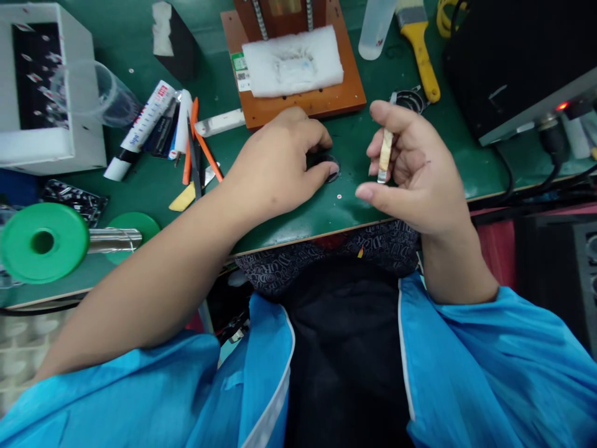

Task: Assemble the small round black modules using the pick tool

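My left hand (pixel 282 165) rests palm down near the table's front edge, fingers curled and thumb touching a small dark round object (pixel 332 169). Most of that object is hidden beneath the hand. My right hand (pixel 422 171), a little above the table and turned palm inward, holds a narrow metal tool wrapped in yellowish tape (pixel 385 152) in its curled fingers. The thumb stands apart from this tool, whose far end is largely hidden. Beyond both hands, a white foam pad (pixel 293 62) lies on the brown base of a fixture (pixel 321 107).
To the left are a marker (pixel 144 127), orange-handled tools (pixel 205 155), a clear plastic cup (pixel 100 93), a white box (pixel 84 146) and a green spool (pixel 44 242). A yellow-handled brush (pixel 422 59), a bottle (pixel 375 31) and a black device with cables (pixel 522 68) stand rightward.
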The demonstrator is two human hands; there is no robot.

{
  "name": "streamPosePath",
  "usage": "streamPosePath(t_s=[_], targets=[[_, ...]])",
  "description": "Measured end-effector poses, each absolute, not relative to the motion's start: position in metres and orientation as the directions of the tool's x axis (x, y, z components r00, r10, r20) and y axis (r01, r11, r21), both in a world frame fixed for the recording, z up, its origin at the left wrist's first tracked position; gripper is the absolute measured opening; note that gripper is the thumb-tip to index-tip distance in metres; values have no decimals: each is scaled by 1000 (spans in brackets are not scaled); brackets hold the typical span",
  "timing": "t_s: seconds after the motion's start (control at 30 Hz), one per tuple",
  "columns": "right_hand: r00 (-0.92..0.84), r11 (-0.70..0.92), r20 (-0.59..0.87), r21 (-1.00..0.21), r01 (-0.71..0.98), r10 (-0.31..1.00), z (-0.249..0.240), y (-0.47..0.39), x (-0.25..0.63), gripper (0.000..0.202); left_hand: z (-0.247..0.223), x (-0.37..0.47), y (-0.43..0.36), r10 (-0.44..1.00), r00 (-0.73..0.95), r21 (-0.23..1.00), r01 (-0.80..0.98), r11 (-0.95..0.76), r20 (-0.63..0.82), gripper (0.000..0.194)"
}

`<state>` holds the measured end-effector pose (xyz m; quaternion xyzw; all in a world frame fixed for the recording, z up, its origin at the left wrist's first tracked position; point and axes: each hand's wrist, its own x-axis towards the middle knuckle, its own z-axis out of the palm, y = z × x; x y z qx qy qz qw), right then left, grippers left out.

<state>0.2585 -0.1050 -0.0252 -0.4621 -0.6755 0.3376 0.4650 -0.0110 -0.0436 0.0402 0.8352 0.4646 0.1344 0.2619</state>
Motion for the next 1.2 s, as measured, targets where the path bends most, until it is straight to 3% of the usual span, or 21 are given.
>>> streamPosePath(t_s=[0.07, 0.2, 0.4, 0.53, 0.77, 0.9, 1.2], targets=[[-189, 346, 301, -891, 293, 935, -19, -111, 265, 87, 41, -14, -42, 839, 544, 564, 699, -440, -21, 29], [-152, 364, 331, -865, 346, 931, -6, -123, 262, 49, 46, -14, -41, 816, 574, 563, 699, -441, -73, 39], [-105, 347, 330, -893, 286, 938, 1, -126, 248, 45, 48, -14, -42, 799, 596, 546, 697, -464, -83, 29], [-66, 329, 328, -874, 358, 942, 2, -126, 246, 46, 46, -15, -42, 804, 592, 552, 688, -471, -53, 27], [-101, 378, 378, -794, 476, 920, 6, -130, 248, 14, 50, -16, -38, 791, 605, 555, 692, -461, -98, 32], [-178, 414, 378, -760, 501, 909, 9, -129, 248, 9, 52, -18, -38, 777, 616, 539, 703, -465, -133, 42], [-272, 502, 422, -703, 504, 865, 9, -122, 243, 16, 50, -21, -35, 785, 603, 553, 705, -444, -139, 34]])
